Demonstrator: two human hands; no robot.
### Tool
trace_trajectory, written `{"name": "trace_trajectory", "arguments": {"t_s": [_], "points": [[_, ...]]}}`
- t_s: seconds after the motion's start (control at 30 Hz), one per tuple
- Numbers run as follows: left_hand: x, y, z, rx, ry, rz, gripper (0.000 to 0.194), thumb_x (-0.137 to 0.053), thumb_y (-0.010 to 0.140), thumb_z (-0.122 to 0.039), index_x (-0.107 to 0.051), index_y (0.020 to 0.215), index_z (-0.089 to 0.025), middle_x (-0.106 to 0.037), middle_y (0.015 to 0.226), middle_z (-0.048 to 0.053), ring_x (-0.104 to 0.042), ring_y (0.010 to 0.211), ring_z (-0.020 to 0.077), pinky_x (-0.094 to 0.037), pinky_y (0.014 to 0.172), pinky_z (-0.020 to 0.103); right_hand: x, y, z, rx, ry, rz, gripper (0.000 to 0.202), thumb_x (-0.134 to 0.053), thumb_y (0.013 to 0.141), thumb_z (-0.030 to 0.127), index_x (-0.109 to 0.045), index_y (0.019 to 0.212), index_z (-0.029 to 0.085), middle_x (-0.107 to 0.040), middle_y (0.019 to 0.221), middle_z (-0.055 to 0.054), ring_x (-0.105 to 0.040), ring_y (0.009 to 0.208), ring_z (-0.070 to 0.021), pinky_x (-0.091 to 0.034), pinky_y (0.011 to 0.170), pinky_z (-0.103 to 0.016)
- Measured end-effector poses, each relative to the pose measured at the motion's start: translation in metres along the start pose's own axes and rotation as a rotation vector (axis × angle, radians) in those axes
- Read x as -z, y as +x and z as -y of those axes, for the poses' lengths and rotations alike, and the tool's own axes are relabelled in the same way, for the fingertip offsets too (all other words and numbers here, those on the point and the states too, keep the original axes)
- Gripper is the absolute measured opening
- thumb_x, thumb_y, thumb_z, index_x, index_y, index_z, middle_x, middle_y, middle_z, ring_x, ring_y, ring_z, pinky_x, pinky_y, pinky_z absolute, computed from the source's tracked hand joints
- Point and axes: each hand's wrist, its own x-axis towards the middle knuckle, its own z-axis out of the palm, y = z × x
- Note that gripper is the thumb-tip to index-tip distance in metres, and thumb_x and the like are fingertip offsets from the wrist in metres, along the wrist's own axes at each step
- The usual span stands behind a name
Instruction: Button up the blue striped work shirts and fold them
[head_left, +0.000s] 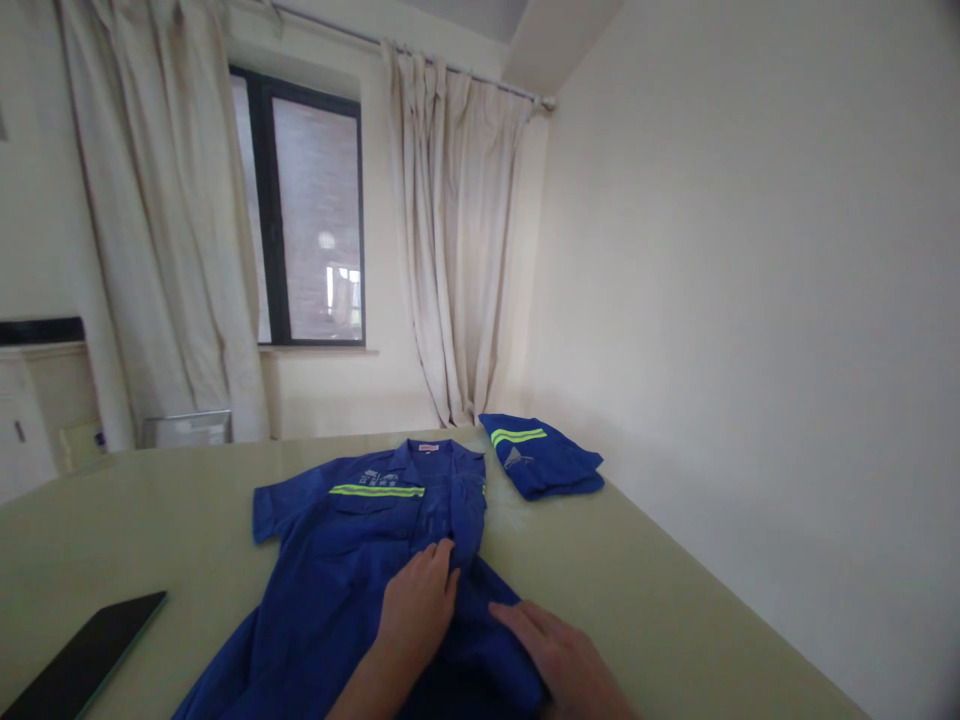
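A dark blue short-sleeved work shirt lies front up, with a collar, white chest print and a yellow-green reflective stripe. Its left-hand sleeve in view is spread out, while the other side is bunched inward. On the front opening, my left hand has its fingers bent together over the fabric, thumb beside them. Lower down at the shirt's right edge, my right hand rests with fingers stretched across the cloth. Part of that hand is cut off by the frame's bottom edge. A folded blue garment with a similar stripe lies beyond the shirt.
The pale green table meets a white wall on the right. A flat black object lies at the front left. Behind the table are a window, beige curtains and a white cabinet.
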Motion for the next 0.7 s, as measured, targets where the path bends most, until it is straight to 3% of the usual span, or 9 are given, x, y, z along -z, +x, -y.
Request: {"name": "trace_trajectory", "arguments": {"t_s": [0.07, 0.17, 0.23, 0.3, 0.4, 0.5, 0.57, 0.7], "points": [[-0.007, 0.009, 0.015, 0.036, -0.16, -0.069, 0.036, -0.036, 0.098, -0.028, -0.063, 0.12, -0.019, -0.072, 0.122, 0.013, -0.069, 0.113, 0.027, -0.05, 0.1, 0.04, 0.003, -0.009, -0.012, -0.053, -0.013, 0.011, 0.09, -0.057, 0.06, 0.01, -0.052, 0.147, 0.033, -0.063, 0.139, -0.007, -0.058, 0.127, -0.0302, -0.043, 0.109, -0.036], [-0.006, 0.021, 0.053, 0.208, -0.475, -0.207, 0.036, -0.036, 0.098, -0.036, -0.06, 0.117, -0.016, -0.074, 0.112, 0.013, -0.072, 0.106, 0.0259, -0.054, 0.096, 0.038, 0.019, -0.032, -0.028, -0.085, 0.147, 0.05, 0.073, -0.063, 0.07, 0.016, -0.058, 0.141, 0.032, -0.068, 0.129, -0.006, -0.065, 0.114, -0.0277, -0.049, 0.101, -0.035], [-0.001, 0.021, 0.076, 0.335, -0.58, -0.19, 0.04, -0.034, 0.097, -0.038, -0.056, 0.123, -0.015, -0.076, 0.104, 0.011, -0.074, 0.096, 0.0254, -0.058, 0.087, 0.038, 0.032, -0.041, -0.035, -0.109, 0.304, 0.082, 0.064, -0.071, 0.077, 0.029, -0.059, 0.14, 0.031, -0.069, 0.124, -0.007, -0.068, 0.103, -0.0252, -0.054, 0.091, -0.033], [0.001, 0.015, 0.09, 0.389, -0.55, -0.129, 0.043, -0.029, 0.099, -0.034, -0.051, 0.131, -0.016, -0.076, 0.102, 0.009, -0.075, 0.091, 0.0243, -0.058, 0.083, 0.037, 0.04, -0.035, -0.038, -0.132, 0.397, 0.056, 0.062, -0.077, 0.078, 0.043, -0.063, 0.137, 0.028, -0.07, 0.122, -0.008, -0.069, 0.099, -0.0254, -0.055, 0.089, -0.035], [0.001, -0.001, 0.091, 0.396, -0.284, -0.047, 0.044, -0.027, 0.1, -0.029, -0.047, 0.137, -0.018, -0.075, 0.106, 0.011, -0.075, 0.096, 0.0262, -0.054, 0.089, 0.04, 0.038, 0.013, -0.04, -0.172, 0.614, -0.116, 0.05, -0.072, 0.083, 0.052, -0.07, 0.121, 0.02, -0.073, 0.113, -0.011, -0.068, 0.105, -0.0273, -0.053, 0.096, -0.04], [-0.001, -0.011, 0.08, 0.406, -0.048, 0.017, 0.045, -0.028, 0.101, -0.028, -0.041, 0.143, -0.019, -0.075, 0.106, 0.013, -0.074, 0.096, 0.0301, -0.052, 0.087, 0.042, 0.018, 0.086, -0.037, -0.496, 1.12, -0.274, 0.03, -0.073, 0.082, 0.04, -0.068, 0.099, 0.016, -0.074, 0.098, -0.01, -0.072, 0.098, -0.0241, -0.055, 0.095, -0.036], [0.0, -0.014, 0.074, 0.396, -0.015, 0.015, 0.047, -0.025, 0.102, -0.026, -0.035, 0.148, -0.019, -0.075, 0.108, 0.014, -0.074, 0.098, 0.0306, -0.05, 0.086, 0.041, 0.001, 0.134, -0.032, -0.555, 1.191, -0.307, 0.019, -0.068, 0.084, 0.03, -0.063, 0.099, 0.018, -0.073, 0.09, -0.008, -0.074, 0.09, -0.0212, -0.058, 0.09, -0.034], [0.003, -0.013, 0.072, 0.39, -0.028, -0.027, 0.05, -0.025, 0.101, -0.019, -0.03, 0.151, -0.018, -0.073, 0.116, 0.014, -0.072, 0.106, 0.0284, -0.048, 0.087, 0.036, -0.026, 0.205, -0.021, -0.573, 1.206, -0.402, 0.03, -0.06, 0.086, 0.02, -0.056, 0.116, 0.022, -0.07, 0.082, 0.0, -0.074, 0.081, -0.018, -0.06, 0.078, -0.03]]}}
